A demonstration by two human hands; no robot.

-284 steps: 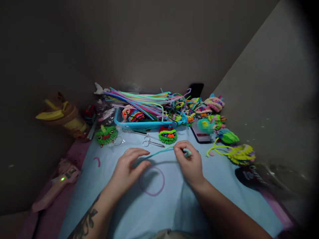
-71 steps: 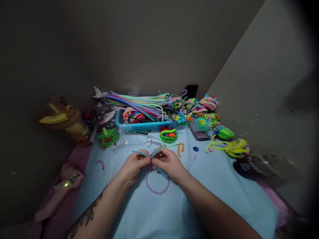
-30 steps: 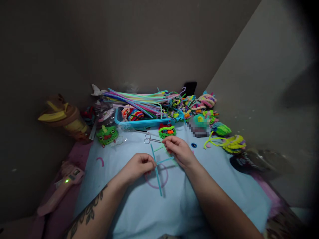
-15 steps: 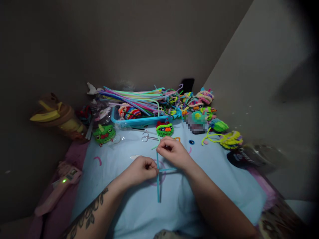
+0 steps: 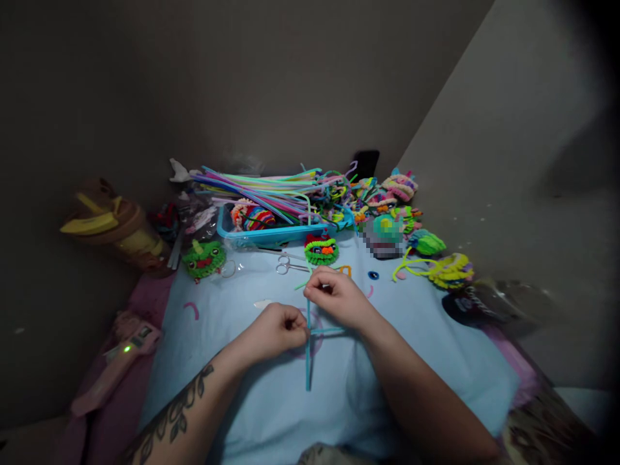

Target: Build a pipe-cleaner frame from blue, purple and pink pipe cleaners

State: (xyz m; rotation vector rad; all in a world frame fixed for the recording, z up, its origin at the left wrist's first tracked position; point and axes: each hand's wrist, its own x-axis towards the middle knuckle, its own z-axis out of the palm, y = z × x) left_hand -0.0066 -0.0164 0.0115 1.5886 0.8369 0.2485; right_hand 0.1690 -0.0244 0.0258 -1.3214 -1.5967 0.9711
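Blue pipe cleaners (image 5: 308,368) form a cross shape, one strand running up and down and another out to the right. My left hand (image 5: 283,328) pinches them where they meet. Higher up, my right hand (image 5: 334,292) has its fingers closed on the upper end of the upright strand. A pale green pipe cleaner (image 5: 302,286) shows just left of my right fingertips. Beyond that hand lie small scissors (image 5: 287,265) and a green, red-topped fuzzy figure (image 5: 321,249).
A blue tray (image 5: 271,237) heaped with pipe cleaners (image 5: 252,184) stands at the back. A green fuzzy figure (image 5: 204,258) and a lidded cup (image 5: 116,229) are left. On the right lie a yellow fuzzy piece (image 5: 450,271) and a clear bottle-like container (image 5: 504,300). A pink handheld device (image 5: 119,368) lies front left.
Both hands keep almost the same grip and place on the blue pipe cleaners. The whole view has shifted very slightly.
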